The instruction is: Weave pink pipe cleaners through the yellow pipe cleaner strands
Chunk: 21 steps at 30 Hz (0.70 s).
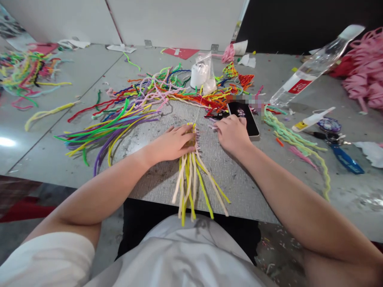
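Observation:
My left hand [176,142] lies over a small woven cord piece [193,126], its fingers closed on it and pressing it to the table. Yellow and cream cord ends [191,179] fan out below, over the table's front edge. Short lilac bits show along the piece's right side, and a thin white thread [198,111] rises from its top. To the right, my right hand [233,131] rests with bent fingers beside a dark-screened phone [249,123]. Its fingertips meet a short lilac cord [213,127]; whether they pinch it is hidden. Black-handled scissors [220,115] lie just beyond.
Loose coloured cords [119,123] spread left and behind. A white thread cone [197,75] stands at the back. On the right are a water bottle [308,75], a glue bottle [312,119], pale green braided cords [287,131], keys [333,137] and a pink bundle [365,71].

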Motion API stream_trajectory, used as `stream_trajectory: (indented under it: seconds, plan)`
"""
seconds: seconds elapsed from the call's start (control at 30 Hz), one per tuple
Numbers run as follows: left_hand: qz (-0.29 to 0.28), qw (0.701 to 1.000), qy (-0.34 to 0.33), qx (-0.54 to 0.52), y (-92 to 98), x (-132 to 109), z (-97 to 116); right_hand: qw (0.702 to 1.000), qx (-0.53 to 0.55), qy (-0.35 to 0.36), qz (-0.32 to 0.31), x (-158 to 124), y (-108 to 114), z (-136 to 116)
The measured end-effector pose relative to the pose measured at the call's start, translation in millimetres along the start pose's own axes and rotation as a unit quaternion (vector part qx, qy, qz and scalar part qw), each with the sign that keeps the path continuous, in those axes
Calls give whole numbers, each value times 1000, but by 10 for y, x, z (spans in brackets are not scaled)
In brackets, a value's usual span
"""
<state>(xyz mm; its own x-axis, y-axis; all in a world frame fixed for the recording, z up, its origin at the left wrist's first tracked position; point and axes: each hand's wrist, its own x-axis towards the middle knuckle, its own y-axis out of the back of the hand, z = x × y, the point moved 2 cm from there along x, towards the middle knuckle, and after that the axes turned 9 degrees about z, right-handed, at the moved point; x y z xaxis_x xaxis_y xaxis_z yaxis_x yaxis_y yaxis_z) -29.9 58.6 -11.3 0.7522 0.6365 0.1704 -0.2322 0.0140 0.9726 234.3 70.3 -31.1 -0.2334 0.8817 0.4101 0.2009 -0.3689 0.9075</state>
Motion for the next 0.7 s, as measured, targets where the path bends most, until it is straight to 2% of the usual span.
stream_trajectory:
  seconds: [0.13, 0.27, 0.33, 0.43, 0.57, 0.7]
  plan:
    - [45, 997, -48, -29, 191, 10, -65, 999, 18, 33, 18, 8, 47, 7]
    - [44, 995, -88, -26, 425, -31, -28, 999, 31, 42, 10, -34, 115, 20]
    - [31, 993, -116, -14, 461, -61, 10, 998, 50, 45, 21, -88, 175, -8]
    - [4, 989, -149, -15, 380, -102, -2, 986, 122, 102, 53, -203, 283, -139]
    - [8, 988, -145, -50, 194, -144, -179, 940, 250, 231, 19, -363, 315, -388]
    - [16, 983, -156, -92, 125, -209, -293, 922, 270, 276, 42, -450, 233, -523]
